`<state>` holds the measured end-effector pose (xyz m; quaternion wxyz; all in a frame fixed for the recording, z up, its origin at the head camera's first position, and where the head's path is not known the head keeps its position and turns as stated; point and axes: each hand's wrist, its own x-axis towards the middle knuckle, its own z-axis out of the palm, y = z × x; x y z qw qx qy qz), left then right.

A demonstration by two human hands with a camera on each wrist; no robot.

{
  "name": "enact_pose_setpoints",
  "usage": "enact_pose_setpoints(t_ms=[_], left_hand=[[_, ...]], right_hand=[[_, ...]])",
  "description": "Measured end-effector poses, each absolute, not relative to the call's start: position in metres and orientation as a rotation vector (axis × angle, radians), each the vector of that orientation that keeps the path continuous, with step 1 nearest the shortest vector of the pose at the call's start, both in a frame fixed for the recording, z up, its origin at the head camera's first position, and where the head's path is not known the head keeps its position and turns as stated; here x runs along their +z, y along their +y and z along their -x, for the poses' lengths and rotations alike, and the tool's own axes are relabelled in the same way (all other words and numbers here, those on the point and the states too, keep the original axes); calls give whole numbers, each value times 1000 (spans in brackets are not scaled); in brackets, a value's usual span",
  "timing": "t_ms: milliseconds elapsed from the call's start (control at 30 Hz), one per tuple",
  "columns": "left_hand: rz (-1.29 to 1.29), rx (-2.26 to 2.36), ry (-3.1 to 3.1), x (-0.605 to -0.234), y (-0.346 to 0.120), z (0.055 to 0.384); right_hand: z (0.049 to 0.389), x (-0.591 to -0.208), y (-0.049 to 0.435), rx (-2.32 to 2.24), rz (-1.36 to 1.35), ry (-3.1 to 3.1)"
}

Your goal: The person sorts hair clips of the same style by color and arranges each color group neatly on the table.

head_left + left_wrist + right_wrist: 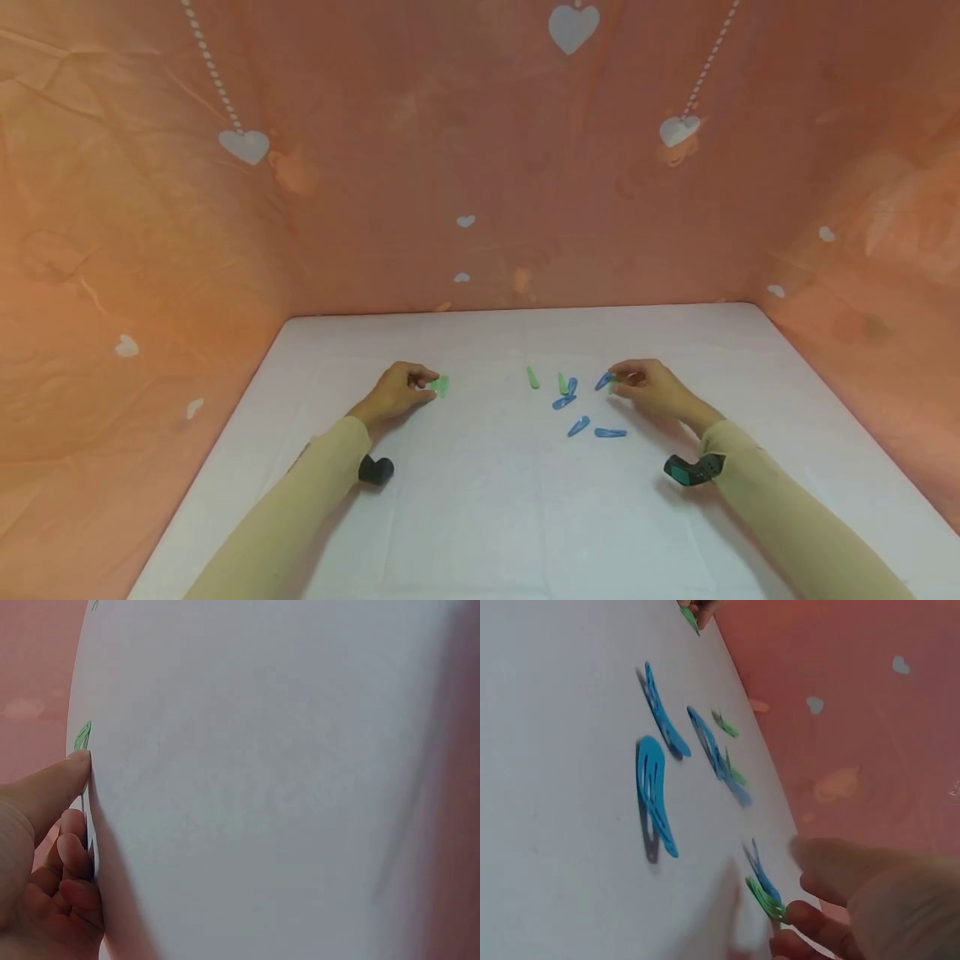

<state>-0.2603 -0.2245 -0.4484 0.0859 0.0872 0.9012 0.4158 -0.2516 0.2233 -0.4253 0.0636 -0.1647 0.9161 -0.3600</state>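
On the left of the white table, my left hand (397, 390) pinches a green snap hair clip (83, 736) between thumb and fingers. Another green clip (445, 386) shows right beside those fingertips in the head view. Over on the right, my right hand (654, 390) is at a green hair clip (765, 898) that lies close to a blue hair clip (761, 871). Its fingers touch the green clip's end, while the thumb stands apart from them in the right wrist view.
Between the hands lie two more green clips (532, 377) and several blue clips (578, 426), some of them touching or overlapping. Black devices (693, 471) are strapped at both wrists. An orange sheet with white hearts (480, 167) hangs behind and beside the white table (480, 517).
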Motion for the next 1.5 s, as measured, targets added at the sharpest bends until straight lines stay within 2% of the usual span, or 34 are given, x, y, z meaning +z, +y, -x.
enact_pose_setpoints(t_ms=[467, 1033, 1500], left_hand=[[-279, 1264, 2688, -449, -224, 262], [-283, 1242, 2696, -447, -224, 262], [-259, 1244, 2683, -452, -227, 263]], right_hand=[[258, -432, 213, -969, 383, 2847], [259, -422, 220, -916, 394, 2892], [254, -412, 193, -1387, 474, 2625]])
